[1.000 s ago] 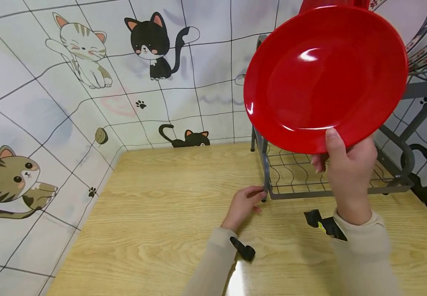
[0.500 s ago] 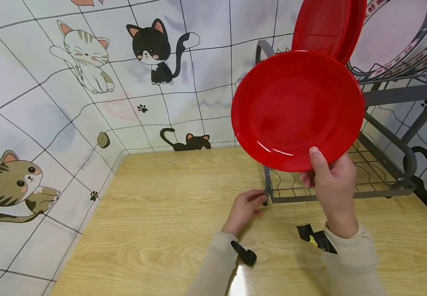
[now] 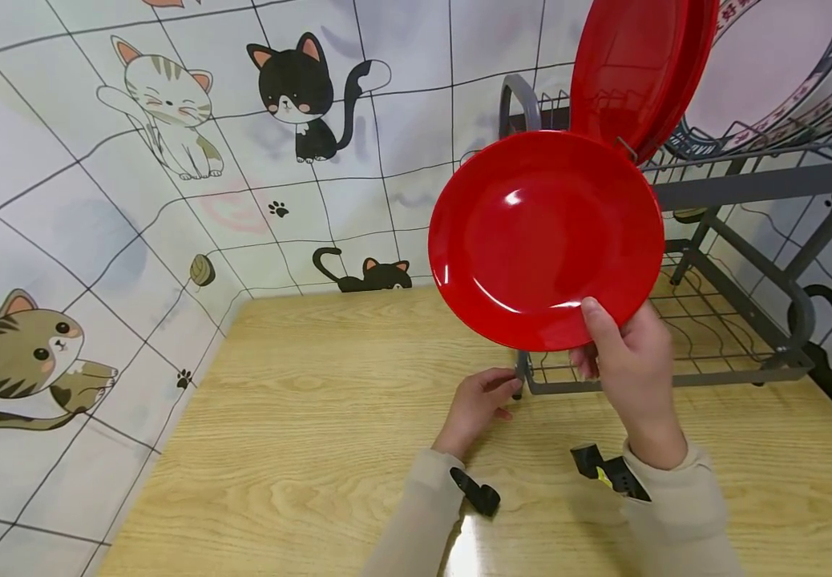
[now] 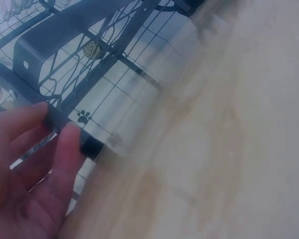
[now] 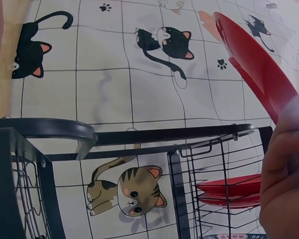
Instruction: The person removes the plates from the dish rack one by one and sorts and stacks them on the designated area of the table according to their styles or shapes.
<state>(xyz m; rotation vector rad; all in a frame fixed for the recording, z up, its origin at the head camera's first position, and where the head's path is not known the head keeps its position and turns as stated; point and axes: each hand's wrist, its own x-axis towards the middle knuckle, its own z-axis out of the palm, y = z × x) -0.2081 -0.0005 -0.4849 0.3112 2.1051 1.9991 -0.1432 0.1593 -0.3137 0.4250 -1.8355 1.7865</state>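
Observation:
My right hand (image 3: 636,377) grips a glossy red plate (image 3: 546,232) by its lower right rim, thumb on the face and fingers behind. The plate is tilted up, in front of the left end of a grey metal dish rack (image 3: 755,186). In the right wrist view the plate (image 5: 259,59) shows nearly edge-on, held by the right hand (image 5: 289,174). Low at the rack's front left corner is my left hand (image 3: 481,401). The left wrist view shows that hand (image 4: 35,189) pinching the rack's leg (image 4: 89,144) between thumb and fingers.
Red plates (image 3: 628,64) stand upright on the rack's upper tier, beside several patterned white plates (image 3: 777,72). A wire shelf (image 3: 712,328) forms the lower tier. The rack stands on a wooden table (image 3: 279,449) against a cat-print wall (image 3: 416,192).
My right hand has brought the red plate down and to the left, uncovering the red plates on the upper tier. The left hand has stayed at the rack leg.

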